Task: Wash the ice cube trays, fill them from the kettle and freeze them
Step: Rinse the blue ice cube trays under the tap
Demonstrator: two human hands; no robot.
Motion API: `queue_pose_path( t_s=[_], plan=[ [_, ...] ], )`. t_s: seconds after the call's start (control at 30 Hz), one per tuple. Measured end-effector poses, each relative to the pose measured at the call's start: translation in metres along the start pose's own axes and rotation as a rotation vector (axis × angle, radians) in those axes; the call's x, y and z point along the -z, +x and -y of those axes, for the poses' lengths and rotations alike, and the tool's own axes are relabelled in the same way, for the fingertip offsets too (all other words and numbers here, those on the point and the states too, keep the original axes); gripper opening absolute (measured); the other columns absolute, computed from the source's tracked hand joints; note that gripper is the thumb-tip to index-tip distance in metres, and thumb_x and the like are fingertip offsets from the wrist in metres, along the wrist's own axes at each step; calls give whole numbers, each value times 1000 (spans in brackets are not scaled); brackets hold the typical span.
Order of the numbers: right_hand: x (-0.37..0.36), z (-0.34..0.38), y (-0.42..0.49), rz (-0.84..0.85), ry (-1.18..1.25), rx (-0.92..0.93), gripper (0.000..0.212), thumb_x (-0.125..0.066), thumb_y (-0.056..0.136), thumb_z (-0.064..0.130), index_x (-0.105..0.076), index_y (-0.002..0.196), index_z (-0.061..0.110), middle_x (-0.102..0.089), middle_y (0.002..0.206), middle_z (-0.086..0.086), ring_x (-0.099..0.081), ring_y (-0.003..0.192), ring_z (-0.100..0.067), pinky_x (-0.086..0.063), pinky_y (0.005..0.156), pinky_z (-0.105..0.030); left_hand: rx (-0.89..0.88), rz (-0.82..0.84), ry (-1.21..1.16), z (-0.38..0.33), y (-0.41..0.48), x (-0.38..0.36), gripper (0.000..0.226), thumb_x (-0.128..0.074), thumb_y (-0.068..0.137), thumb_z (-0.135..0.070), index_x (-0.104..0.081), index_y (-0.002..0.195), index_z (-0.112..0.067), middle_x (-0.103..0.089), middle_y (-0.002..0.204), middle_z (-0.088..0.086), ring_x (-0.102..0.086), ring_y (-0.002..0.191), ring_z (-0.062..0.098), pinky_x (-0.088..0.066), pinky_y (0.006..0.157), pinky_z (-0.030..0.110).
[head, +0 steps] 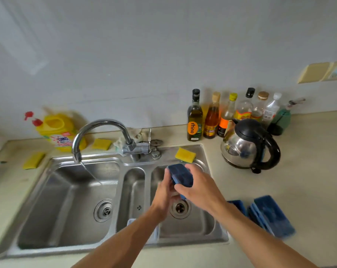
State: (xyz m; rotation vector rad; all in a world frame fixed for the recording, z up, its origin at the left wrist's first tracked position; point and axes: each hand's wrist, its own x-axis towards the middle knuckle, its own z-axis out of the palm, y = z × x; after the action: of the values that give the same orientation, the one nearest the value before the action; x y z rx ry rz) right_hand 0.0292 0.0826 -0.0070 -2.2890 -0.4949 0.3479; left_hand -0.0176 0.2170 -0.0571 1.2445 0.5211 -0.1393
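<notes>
Far left on the bench (260,190) stands a yellow plastic detergent jug (57,130), out of use. The curved chrome tap (98,132) is running, its stream falling into the left basin of the stainless steel double sink (38,246).

Over the right basin, clear of that stream, one dark blue rectangular ice cube tray (181,175) is held up on end. The left grip (163,192) is curled round its lower left side and the right grip (198,188) closes over its right side and top.

Right of the sink, the steel kettle with a black lid and handle (248,146) sits untouched at the far side. A stack of further blue ice cube trays (270,215) lies at the near right. Whether these are washed cannot be told.

Assessment: washing is in hand, with one tray at the sink. Filling from the kettle and freezing are both outstanding. No water shows in any tray.
</notes>
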Motion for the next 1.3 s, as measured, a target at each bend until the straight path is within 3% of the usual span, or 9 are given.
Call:
queue_pose_path(
  t_s=[0.1,0.23,0.4,0.57,0.8,0.93,1.1,1.2,1.3],
  plan=[
    [-45,48,21,75,20,67,70,-70,76,54,-49,139,30,-66,126,9,-65,111,-14,-56,92,-37,-15,-101,-124,-16,-8,57,69,-31,89,-79,-75,116,-33,-73,122,11,-71,111,23,-58,77,31],
    [-101,97,43,147,4,142,78,-66,77,59,-44,145,27,-64,134,5,-63,115,-15,-51,93,-31,-73,-183,-224,-30,-9,128,75,-32,88,-80,-72,123,-26,-72,124,13,-71,111,25,-57,83,38],
    [-145,124,55,304,-36,145,92,-60,71,77,-39,148,30,-58,140,6,-62,117,-13,-53,94,-34,-84,-243,-258,-30,-7,187,83,-30,93,-79,-69,125,-14,-72,120,20,-70,111,32,-60,79,33],
    [-158,128,67,452,-54,140,94,-63,75,73,-31,154,33,-59,140,4,-62,114,-13,-46,83,-26,-21,-379,-254,-30,-3,215,76,-30,92,-78,-67,123,-19,-77,106,15,-76,96,30,-61,67,35],
    [-166,134,81,558,6,131,87,-63,77,66,-34,155,39,-63,131,5,-61,113,-15,-50,96,-32,86,-511,-195,-33,-3,222,67,-29,92,-80,-68,110,-29,-79,93,8,-77,85,29,-61,63,41],
    [-175,137,82,609,123,57,85,-67,73,64,-42,151,40,-70,111,6,-72,86,-11,-60,80,-29,138,-534,-161,-36,-4,231,71,-31,95,-76,-67,116,-20,-78,99,15,-77,86,32,-62,64,47],
    [-194,145,96,604,140,-24,92,-64,70,66,-37,155,40,-70,127,0,-68,87,-10,-60,84,-29,204,-508,-134,-45,12,248,69,-32,96,-74,-67,114,-18,-78,95,16,-77,87,32,-63,71,55],
    [-209,152,106,599,124,-60,89,-61,73,67,-36,154,41,-72,117,3,-70,64,-4,-56,65,-18,251,-498,-113,-47,26,265,68,-33,96,-74,-67,112,-17,-77,97,18,-75,90,36,-63,69,53],
    [-231,163,113,594,139,-118,87,-61,75,65,-36,154,41,-70,101,9,-68,55,-3,-54,55,-18,288,-475,-82,-47,34,290,71,-33,96,-73,-69,109,-14,-78,91,18,-75,87,37,-62,64,48]
  ],
)
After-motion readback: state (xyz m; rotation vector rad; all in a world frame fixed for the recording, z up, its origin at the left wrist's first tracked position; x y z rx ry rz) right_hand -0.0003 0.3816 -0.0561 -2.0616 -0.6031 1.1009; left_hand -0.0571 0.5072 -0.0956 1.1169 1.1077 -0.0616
